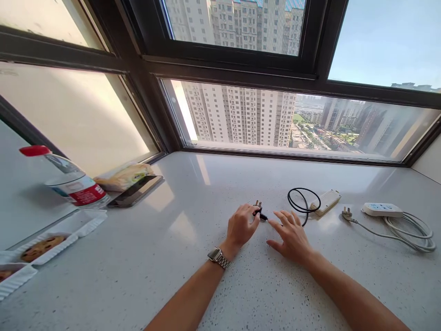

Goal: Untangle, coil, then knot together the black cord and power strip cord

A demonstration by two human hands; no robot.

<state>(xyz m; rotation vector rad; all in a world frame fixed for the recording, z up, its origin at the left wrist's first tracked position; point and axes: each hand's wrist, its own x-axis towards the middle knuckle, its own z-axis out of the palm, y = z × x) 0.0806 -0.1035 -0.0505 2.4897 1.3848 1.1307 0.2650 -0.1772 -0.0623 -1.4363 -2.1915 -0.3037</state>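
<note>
My left hand (241, 225), with a metal watch on its wrist, pinches a black plug (263, 216) just above the white countertop. The plug's metal prongs point away from me. Just to the right, my right hand (292, 235) lies low over the counter with its fingers spread. Its index fingertip is close to the cord end of the plug; whether it touches the cord I cannot tell. Beyond that hand, a black cord (303, 188) lies in a loop beside a long white power strip (329, 201). Part of the cord is hidden under the right hand.
At the right lie a second white power strip (383, 210), its coiled grey cord (429, 248) and its plug (347, 213). On the left are a red-capped bottle (87, 191), a phone (138, 191), a food package (126, 177) and a cookie tray (74, 232). Windows border the counter's far side.
</note>
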